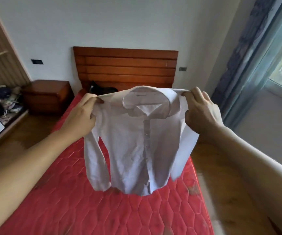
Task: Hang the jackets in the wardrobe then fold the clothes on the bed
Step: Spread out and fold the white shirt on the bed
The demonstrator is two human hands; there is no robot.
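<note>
Hanging lengthwise from both shoulders, the white long-sleeved button-up shirt faces the person — left hand and right hand each pinch a shoulder seam, level, above the red quilted bed; laying it flat comes next.

No legible text, brand, number or sign is shown. A thin dark mark is seen inside the collar of the white shirt, roughly midway between the left hand and the right hand and level with their fingertips. It is too small and blurred to be read.
</note>
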